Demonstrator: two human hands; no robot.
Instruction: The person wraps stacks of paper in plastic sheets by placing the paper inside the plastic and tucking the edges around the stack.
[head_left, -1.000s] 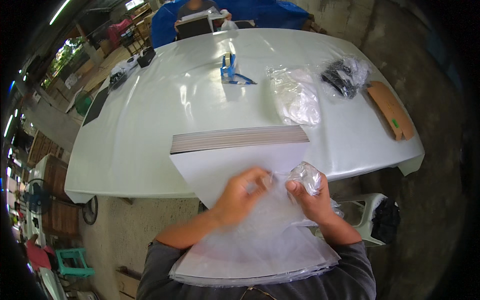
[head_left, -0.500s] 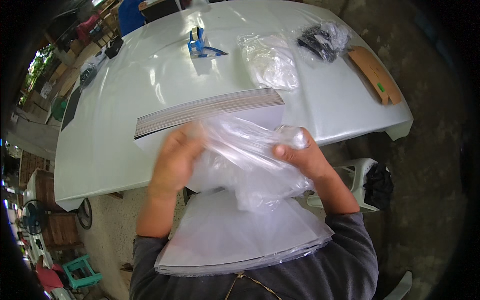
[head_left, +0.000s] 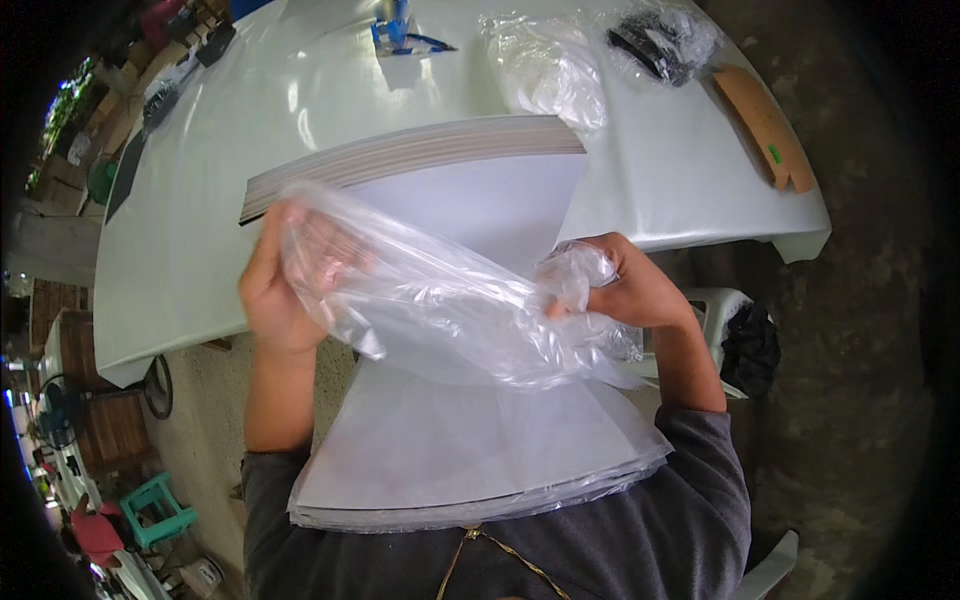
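Note:
A thin clear plastic bag (head_left: 440, 290) is stretched between my two hands, above my lap and over the near table edge. At its left end my left hand (head_left: 285, 275) has film draped over its curled fingers, which are slightly blurred. My right hand (head_left: 630, 285) pinches the bunched right end between thumb and fingers. Just beyond the bag lies a thick stack of white sheets (head_left: 490, 200) on the table, its layered edges facing away. Another pile of white sheets in clear plastic (head_left: 480, 440) rests against my body, below the hands.
On the white table (head_left: 200, 240) stand a blue tape dispenser (head_left: 400, 40), a heap of clear plastic (head_left: 545, 70), a plastic-wrapped black item (head_left: 660, 50) and a brown cardboard piece (head_left: 760, 130). A white chair (head_left: 715, 310) with black cloth is at right. A green stool (head_left: 158, 510) stands lower left.
My left hand has moved left, spreading the crumpled bag out between the hands. The right hand still holds its end. The view has tipped so the table sits higher.

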